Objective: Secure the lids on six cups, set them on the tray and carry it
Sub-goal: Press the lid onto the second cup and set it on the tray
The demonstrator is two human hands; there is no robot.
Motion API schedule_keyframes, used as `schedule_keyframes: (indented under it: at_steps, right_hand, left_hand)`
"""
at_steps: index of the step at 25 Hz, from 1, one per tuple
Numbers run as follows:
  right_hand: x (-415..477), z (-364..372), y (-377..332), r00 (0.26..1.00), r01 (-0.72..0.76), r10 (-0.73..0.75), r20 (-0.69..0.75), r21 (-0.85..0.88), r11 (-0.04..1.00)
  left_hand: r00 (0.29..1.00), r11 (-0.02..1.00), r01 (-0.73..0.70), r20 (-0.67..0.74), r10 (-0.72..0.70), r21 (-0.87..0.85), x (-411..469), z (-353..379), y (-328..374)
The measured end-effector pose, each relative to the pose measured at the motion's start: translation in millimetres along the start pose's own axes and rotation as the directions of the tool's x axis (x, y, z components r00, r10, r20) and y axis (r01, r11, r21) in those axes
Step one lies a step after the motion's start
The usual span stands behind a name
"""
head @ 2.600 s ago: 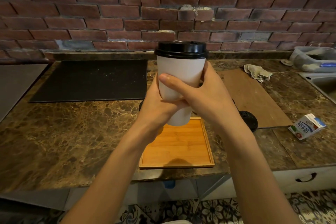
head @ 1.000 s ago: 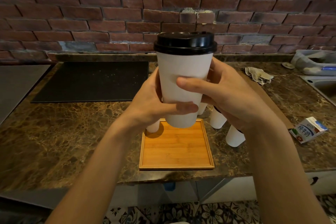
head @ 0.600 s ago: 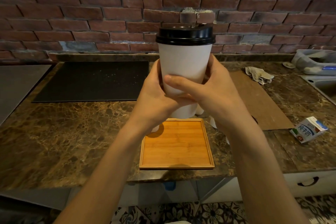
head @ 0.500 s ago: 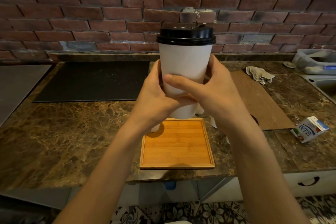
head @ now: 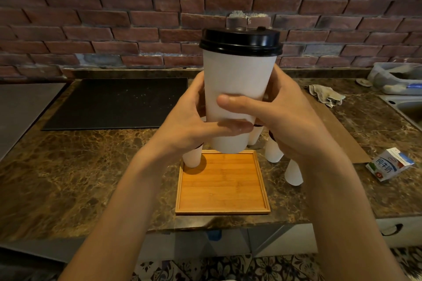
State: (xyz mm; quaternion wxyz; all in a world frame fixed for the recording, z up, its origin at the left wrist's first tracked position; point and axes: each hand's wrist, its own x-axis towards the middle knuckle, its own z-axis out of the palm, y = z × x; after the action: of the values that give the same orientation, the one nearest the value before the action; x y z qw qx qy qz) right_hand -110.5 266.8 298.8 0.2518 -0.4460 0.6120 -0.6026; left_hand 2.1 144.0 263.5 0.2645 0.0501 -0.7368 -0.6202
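A: Step in hand?
B: A lid check, by my reading; the cup (head: pixel 237 80) is held up in the air above the far edge of the tray (head: pixel 222 211), clear of it; left hand (head: pixel 189 125) and right hand (head: pixel 285 118) both wrap its lower half, thumbs across the near side; the lid (head: pixel 241 40) sits level on the rim, no gap visible from here.

A: Next move?
B: Likely setting it on the tray; that calls for a straight, upright lowering onto bare wood, leaving room for five more; too hard a squeeze could buckle the wall and pop the lid.

A: Materials?
B: Cup is white matte paper, tapered to a narrow base; lid is black glossy plastic, raised rim, small nub on top; tray is square, honey-coloured bamboo, low lip; tabletop (head: pixel 80 166) is brown veined stone, polished.

A: The remaining ones?
B: Other cups (head: pixel 273 153) stand on the tabletop just right of the tray, partly hidden by the right hand; a corner cup (head: pixel 192 158) stands at the tray's far left; on it or beside it, cannot tell.
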Motion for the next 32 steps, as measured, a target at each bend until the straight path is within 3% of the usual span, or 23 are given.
schedule_keyframes:
  at_steps: [7, 15, 26, 32]
  right_hand:
    - [-0.9, -10.1, 4.6, 0.985, -0.057, 0.034, 0.172, 0.134, 0.989]
    - [0.1, -11.1, 3.1, 0.989, -0.054, 0.049, 0.14, 0.035, 0.998]
    - [4.0, 1.3, -0.5, 0.999, 0.001, -0.004, -0.041, -0.082, 0.997]
    - [6.1, 12.5, 8.8, 0.983, -0.013, -0.02, -0.181, -0.181, 0.983]
  left_hand:
    - [0.994, 0.999, 0.036, 0.101, -0.035, -0.004, -2.4, -6.3, 0.9]
    - [0.999, 1.0, 0.002, 0.052, -0.003, 0.028, -0.1, -3.4, -0.6]
    - [0.988, 0.993, -0.05, -0.142, 0.065, 0.106, 5.4, 5.1, -7.0]
    - [0.981, 0.989, -0.002, -0.192, 0.031, 0.15, 9.0, 8.4, -15.7]
